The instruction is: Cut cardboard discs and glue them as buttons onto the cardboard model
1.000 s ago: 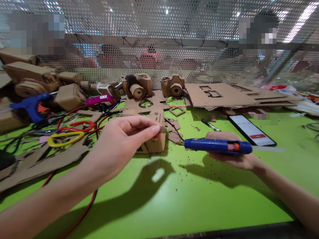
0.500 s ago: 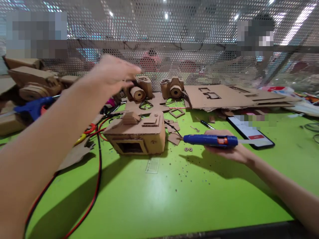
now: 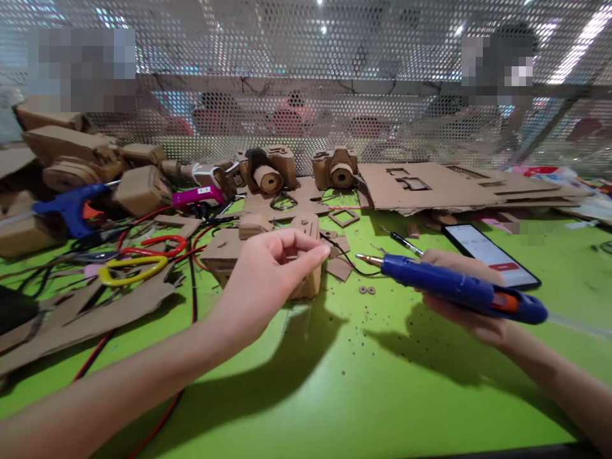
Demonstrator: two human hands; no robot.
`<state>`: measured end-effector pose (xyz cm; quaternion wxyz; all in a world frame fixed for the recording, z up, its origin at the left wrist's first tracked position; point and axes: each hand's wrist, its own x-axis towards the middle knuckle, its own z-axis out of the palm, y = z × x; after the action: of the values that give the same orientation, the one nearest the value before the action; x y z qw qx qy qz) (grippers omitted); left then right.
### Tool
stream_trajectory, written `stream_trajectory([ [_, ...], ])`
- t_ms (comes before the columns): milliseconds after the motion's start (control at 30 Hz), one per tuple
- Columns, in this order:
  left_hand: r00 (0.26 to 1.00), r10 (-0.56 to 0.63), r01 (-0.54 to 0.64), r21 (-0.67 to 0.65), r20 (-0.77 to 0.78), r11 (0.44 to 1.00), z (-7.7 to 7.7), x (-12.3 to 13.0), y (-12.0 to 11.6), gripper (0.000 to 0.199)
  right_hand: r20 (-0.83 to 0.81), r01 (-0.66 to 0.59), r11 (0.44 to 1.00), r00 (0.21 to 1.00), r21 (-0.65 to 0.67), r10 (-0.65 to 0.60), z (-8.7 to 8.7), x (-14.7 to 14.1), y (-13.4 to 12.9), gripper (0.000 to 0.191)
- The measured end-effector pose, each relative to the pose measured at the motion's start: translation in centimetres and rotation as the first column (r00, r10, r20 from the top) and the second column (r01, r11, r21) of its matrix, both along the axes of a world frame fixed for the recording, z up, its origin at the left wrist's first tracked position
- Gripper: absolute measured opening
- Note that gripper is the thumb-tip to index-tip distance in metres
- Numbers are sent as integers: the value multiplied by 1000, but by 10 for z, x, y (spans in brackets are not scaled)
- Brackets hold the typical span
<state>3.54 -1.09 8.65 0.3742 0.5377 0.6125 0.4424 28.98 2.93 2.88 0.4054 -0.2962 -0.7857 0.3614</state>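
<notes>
My right hand (image 3: 482,331) is wrapped round a blue hot glue gun (image 3: 430,280), whose metal nozzle points left. A clear glue stick trails from its back end. Thumb and forefinger of my left hand (image 3: 275,268) are pinched together in front of a cardboard camera body (image 3: 218,254); whatever they hold, if anything, is too small to make out. That hand hides most of the camera body. Two small cardboard rings (image 3: 367,291) lie on the table below the nozzle. Small cardboard scraps (image 3: 339,269) lie between the camera body and the glue gun.
Two finished-looking cardboard cameras (image 3: 268,175) stand at the back beside cut cardboard sheets (image 3: 430,191). A phone (image 3: 492,255) and a pen (image 3: 406,243) lie right. Left are yellow-handled scissors (image 3: 112,273), a second blue glue gun (image 3: 71,207) and red-black cables (image 3: 194,299). A perforated screen (image 3: 335,51) stands behind.
My left hand has come down and right from above the back of the table to the camera body, its fingers now pinched. The glue gun has moved right and nearer, its back end tilting lower.
</notes>
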Motion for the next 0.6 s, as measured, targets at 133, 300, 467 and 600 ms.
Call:
stream_trajectory([
  [133,999,-32,34,-76,18,997,-4,3,0,17,83,-61,983,995,174,47,1,-3,-1,8],
  [300,998,-40,45,-121,47,992,-7,6,-2,14,120,-116,955,989,274,86,1,-7,-2,8],
  [467,994,-60,71,-128,86,989,-10,5,-2,15,115,-126,949,989,290,96,2,-10,-1,7],
  [600,996,-63,70,-116,64,991,-10,6,-2,15,119,-128,959,988,252,100,2,-9,0,6],
])
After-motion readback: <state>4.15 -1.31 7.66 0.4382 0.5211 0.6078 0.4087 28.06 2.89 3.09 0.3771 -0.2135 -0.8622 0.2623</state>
